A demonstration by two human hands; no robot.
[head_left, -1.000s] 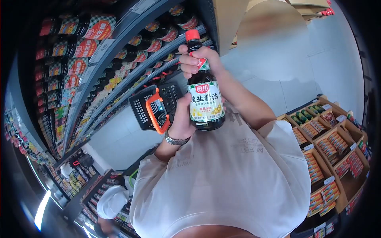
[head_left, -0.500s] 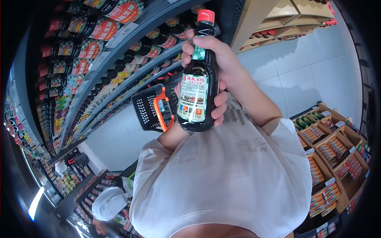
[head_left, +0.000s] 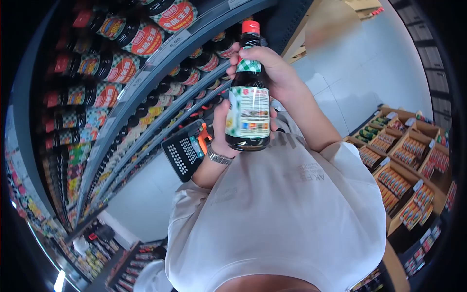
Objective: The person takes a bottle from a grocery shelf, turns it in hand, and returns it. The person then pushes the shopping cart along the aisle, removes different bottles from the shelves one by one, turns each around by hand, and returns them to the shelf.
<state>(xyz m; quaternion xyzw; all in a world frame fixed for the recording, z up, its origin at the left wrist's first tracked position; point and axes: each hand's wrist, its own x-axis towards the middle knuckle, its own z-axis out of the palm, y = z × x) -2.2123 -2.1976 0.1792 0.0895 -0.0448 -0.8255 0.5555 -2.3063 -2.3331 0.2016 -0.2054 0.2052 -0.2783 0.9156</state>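
Note:
A dark glass bottle [head_left: 248, 114] with a red cap and a green-and-white label stands nearly upright in front of my chest, cap towards the top of the view. My right hand [head_left: 265, 63] is closed round its neck, just below the cap. Lower down, my left hand [head_left: 224, 129], with a metal watch on the wrist, grips the bottle's body; its thumb shows at the left edge and fingertips at the right. Small print and little pictures on the label face the camera. The palm of my left hand is hidden behind the bottle.
Shelves [head_left: 168, 46] of dark bottles with red labels run along the left. Beyond my left wrist is a black perforated basket [head_left: 180, 155] with an orange handle. Wooden bins [head_left: 411, 165] of packets are at right. Another person's pale clothing [head_left: 153, 277] shows at lower left.
The bottle has turned in my hands from its front label, through its back label, to a side view. My left thumb has come back into sight. The shelf bottles appear larger.

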